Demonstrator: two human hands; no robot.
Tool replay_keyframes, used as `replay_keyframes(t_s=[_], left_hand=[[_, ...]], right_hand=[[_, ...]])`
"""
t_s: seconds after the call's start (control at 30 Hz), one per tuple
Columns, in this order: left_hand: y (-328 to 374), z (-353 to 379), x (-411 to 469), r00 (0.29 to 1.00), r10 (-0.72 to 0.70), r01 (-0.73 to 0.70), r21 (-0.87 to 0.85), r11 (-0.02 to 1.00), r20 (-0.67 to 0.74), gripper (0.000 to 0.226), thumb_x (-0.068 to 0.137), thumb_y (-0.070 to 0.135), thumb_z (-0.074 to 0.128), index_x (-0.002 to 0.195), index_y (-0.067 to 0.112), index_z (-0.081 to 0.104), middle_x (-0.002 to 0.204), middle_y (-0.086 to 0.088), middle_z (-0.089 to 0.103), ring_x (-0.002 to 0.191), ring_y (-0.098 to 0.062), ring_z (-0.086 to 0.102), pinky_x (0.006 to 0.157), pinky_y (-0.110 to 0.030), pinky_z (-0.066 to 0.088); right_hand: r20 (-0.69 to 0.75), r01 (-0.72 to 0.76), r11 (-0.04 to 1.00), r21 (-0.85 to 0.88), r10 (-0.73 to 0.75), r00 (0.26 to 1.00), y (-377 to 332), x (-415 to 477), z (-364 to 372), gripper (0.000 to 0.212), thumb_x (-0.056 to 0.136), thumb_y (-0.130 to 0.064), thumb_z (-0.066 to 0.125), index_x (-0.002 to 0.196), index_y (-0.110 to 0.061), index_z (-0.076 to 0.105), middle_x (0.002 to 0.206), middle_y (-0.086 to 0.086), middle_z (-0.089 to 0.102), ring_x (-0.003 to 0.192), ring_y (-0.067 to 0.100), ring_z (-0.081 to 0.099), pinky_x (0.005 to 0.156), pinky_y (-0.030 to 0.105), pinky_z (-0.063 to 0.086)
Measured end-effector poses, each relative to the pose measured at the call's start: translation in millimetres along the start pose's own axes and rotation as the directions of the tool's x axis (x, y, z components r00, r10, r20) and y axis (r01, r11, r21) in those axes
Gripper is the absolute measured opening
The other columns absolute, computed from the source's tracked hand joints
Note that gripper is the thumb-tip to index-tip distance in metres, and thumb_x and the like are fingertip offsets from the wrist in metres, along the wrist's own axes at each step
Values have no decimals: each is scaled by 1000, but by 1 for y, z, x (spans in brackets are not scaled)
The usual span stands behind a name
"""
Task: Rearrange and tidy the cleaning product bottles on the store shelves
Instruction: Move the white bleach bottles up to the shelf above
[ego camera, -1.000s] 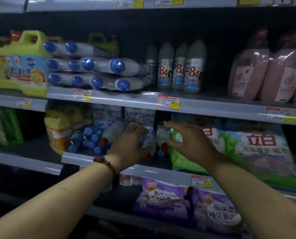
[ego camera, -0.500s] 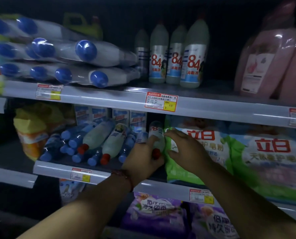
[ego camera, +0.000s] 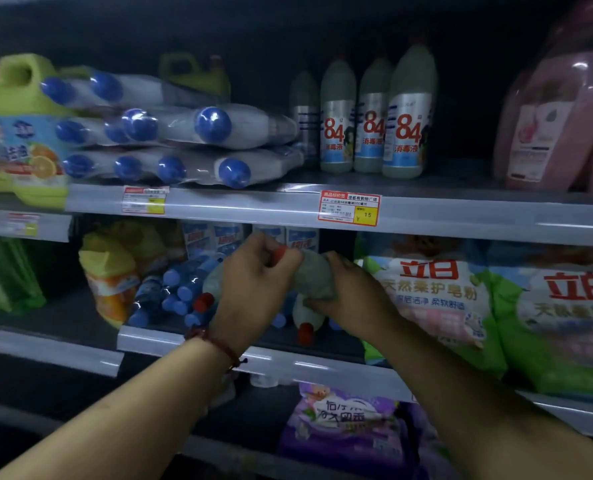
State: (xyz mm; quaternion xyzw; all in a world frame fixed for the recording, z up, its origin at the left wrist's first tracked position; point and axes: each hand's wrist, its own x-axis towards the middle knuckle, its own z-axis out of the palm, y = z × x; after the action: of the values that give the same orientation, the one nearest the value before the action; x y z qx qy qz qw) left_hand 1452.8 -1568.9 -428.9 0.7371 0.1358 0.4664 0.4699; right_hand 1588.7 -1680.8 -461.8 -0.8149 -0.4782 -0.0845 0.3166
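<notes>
Red-capped bottle [ego camera: 314,277] is now lifted off the pile on the middle shelf [ego camera: 170,337], centre frame; 0.5 s ago it lay flat. Left hand [ego camera: 257,282] fingers curl round its cap end, right hand [ego camera: 348,296] grips the body. Likely repositioning it.

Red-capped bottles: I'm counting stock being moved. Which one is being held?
The grey bottle gripped by the left hand and right hand; the left bottle and lower bottle lie on the shelf.

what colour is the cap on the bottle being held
Red; the bottle cap shows beside the left hand, head view.
</notes>
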Motion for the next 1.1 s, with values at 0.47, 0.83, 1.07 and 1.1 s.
replay_keyframes(t_s=[0.47, 0.83, 1.07, 1.1], left_hand=[[49, -76, -43, 835, -149, 133, 69, 989, 530, 37, 80, 19, 68, 116, 16, 62, 110, -9, 72, 100, -23, 71, 79, -31, 56], [136, -61, -20, 850, -93, 232, -209, 950, 518, 59, 87, 14, 79, 137, 19, 49, 108, -13, 77, 98, -30, 75, 80, -43, 62], [175, -34, 36, 934, -89, 77, 50, 996, 346, 56, 59, 45, 93, 103, 17, 73, 92, -3, 80, 86, -21, 78, 78, -49, 64], [181, -34, 45, 920, -108, 75, 101, 992, 376, 56, 60, 43, 94, 104, 16, 72, 92, -4, 80, 84, -20, 78, 76, -47, 65]], right_hand=[[284, -131, 827, 547, -37, 958, -98, -39, -111, 44, 71, -9, 88, 112, -13, 74, 106, 1, 78, 102, 16, 74, 91, 34, 58], [138, -102, 415, 904, -58, 989, -129, -39, -168, 33, 96, -7, 57, 126, 5, 62, 122, 34, 65, 114, 46, 64, 102, 56, 51], [125, -198, 542, 817, 169, 978, -139, 16, -183, 27, 87, -24, 77, 104, -3, 72, 89, 16, 75, 75, 26, 72, 69, 37, 60], [130, -211, 523, 826, 187, 974, -136, 24, -185, 26, 84, -21, 79, 101, -2, 74, 88, 17, 75, 73, 26, 71, 69, 38, 60]])
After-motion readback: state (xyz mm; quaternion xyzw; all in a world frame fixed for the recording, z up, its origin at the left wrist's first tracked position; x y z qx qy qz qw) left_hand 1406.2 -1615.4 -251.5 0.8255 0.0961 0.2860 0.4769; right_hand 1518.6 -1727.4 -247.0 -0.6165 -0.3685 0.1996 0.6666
